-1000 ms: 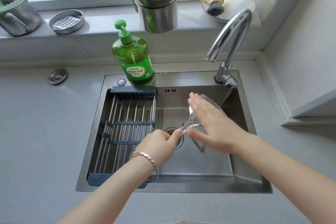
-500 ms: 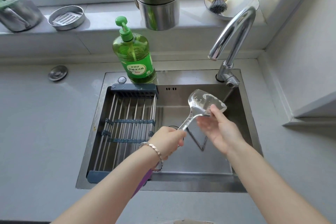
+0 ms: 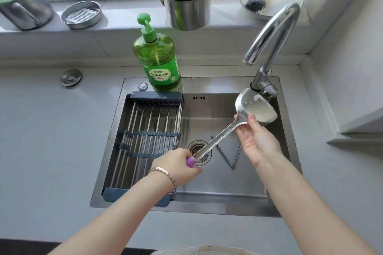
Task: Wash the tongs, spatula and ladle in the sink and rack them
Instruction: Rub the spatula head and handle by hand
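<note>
A: Status?
B: I'm washing the spatula (image 3: pixel 223 135). I'm holding it over the sink (image 3: pixel 238 182), with the blade pointing toward 1 o'clock, just below the faucet (image 3: pixel 263 78) base.
A: Hands?
B: My left hand (image 3: pixel 176 165) is wrapping tight round the purple handle end. My right hand (image 3: pixel 257 143) is palm up, thumb and fingers lightly pinching the neck where the blade starts.
A: Other items?
B: The tongs (image 3: pixel 229 155) are lying on the basin floor at 3 o'clock of the drain (image 3: pixel 200 152). I'm not seeing the ladle. The rack (image 3: pixel 153 133) is sitting across the 9 o'clock half of the sink.
A: How are you doing this step right?
B: I'm anchoring the handle with my left hand so the blade isn't swinging. I'm planning to rub both faces and the neck joint, where residue probably hides. I'm seeing no stream from the spout, so the rinse likely needs the tap opened. The blade is sitting close to the faucet base, so I'm watching for a knock. Wet steel is probably slippery, so I'm gripping firmly before heading to 9 o'clock.
</note>
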Demonstrator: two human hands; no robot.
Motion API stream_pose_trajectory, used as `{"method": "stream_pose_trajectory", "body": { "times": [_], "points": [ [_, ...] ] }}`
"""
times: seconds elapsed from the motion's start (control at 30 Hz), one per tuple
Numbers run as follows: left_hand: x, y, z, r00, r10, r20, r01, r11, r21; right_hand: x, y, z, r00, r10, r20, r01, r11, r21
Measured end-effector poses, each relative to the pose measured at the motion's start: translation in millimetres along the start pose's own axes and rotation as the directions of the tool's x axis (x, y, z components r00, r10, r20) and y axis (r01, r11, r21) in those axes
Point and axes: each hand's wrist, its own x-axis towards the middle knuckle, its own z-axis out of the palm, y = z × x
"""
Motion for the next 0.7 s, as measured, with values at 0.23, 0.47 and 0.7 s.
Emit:
{"method": "stream_pose_trajectory", "body": {
  "times": [0.23, 0.47, 0.7],
  "points": [
    [-2, -5, 3, 0.995, -0.088, -0.05, 0.079, 0.984, -0.16, -34, 4, -6, 0.981, -0.12, 0.155, 0.194, 0.477, -0.857],
    [-5, 10, -9, 0.994, -0.088, -0.067, 0.085, 0.995, -0.044, -24, 25, -33, 0.433, -0.003, 0.902, 0.714, -0.61, -0.344],
    [-8, 5, -5, 0.991, -0.105, -0.084, 0.099, 0.993, -0.071, -9, 9, -37, 0.404, 0.053, 0.913, 0.693, -0.67, -0.268]
  ]
}}
